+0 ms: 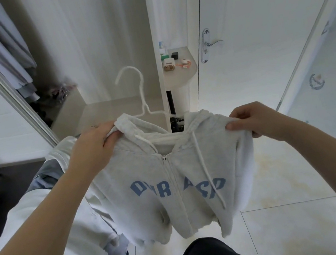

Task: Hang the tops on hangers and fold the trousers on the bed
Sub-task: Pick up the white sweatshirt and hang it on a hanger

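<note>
Grey zipped hoodie (172, 184) on white hanger (141, 91)

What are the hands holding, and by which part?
Both hold the grey zip hoodie, on a white hanger: left hand grips one shoulder, right hand the other.

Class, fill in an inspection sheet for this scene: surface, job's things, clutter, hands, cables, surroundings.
Surface: pale tiled floor; bed not clearly seen.
Job's things: grey zip hoodie on white hanger, hook above the collar; pale garments heaped at left.
Clutter: small gadgets on corner shelf.
Hands: left hand and right hand each grip a hoodie shoulder.
Cables: nothing seen.
Surroundings: open wardrobe with hung clothes; white door.
</note>
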`<state>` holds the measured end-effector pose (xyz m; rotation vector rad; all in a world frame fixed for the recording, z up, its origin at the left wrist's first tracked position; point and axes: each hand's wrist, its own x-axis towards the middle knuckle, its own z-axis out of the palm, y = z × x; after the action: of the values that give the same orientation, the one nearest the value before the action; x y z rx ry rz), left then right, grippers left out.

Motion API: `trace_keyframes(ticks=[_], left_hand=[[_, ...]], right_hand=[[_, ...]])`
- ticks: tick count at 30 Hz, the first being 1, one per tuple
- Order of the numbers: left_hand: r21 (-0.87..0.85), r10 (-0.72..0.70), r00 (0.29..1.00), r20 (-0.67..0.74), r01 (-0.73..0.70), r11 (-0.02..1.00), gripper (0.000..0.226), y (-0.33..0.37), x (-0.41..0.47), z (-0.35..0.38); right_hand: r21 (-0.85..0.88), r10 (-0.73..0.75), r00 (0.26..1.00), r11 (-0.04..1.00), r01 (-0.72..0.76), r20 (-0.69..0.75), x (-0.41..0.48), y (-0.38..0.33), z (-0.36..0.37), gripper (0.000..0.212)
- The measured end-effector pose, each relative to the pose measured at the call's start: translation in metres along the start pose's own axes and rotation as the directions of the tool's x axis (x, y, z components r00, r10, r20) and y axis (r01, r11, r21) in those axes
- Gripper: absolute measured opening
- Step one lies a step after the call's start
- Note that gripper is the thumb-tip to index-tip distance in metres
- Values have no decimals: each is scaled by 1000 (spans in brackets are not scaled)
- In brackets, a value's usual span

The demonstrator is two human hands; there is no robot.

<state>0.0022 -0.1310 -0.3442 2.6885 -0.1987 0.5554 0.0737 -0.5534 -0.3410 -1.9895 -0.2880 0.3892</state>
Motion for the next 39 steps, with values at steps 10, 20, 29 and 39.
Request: trace_keyframes(ticks=[10, 20, 29, 39], left_hand=[[-147, -36, 989, -142, 15, 989, 21, 17, -7, 11], [-198, 60, 979, -195, -99, 975, 27, 43, -1, 1], [-43, 86, 991, 98, -82, 996, 53, 50, -1, -3], [-360, -34, 986, -163, -27, 933, 21, 50, 4, -11]], right_hand=[[-300, -378, 923, 891, 341, -72, -33, -42, 16, 16], [-91, -92, 992, 992, 85, -81, -33, -48, 20, 41], [125, -224, 892, 948, 293, -392, -22, -54, 43, 26], [32, -451, 885, 889, 457, -115, -36, -78, 30, 33]])
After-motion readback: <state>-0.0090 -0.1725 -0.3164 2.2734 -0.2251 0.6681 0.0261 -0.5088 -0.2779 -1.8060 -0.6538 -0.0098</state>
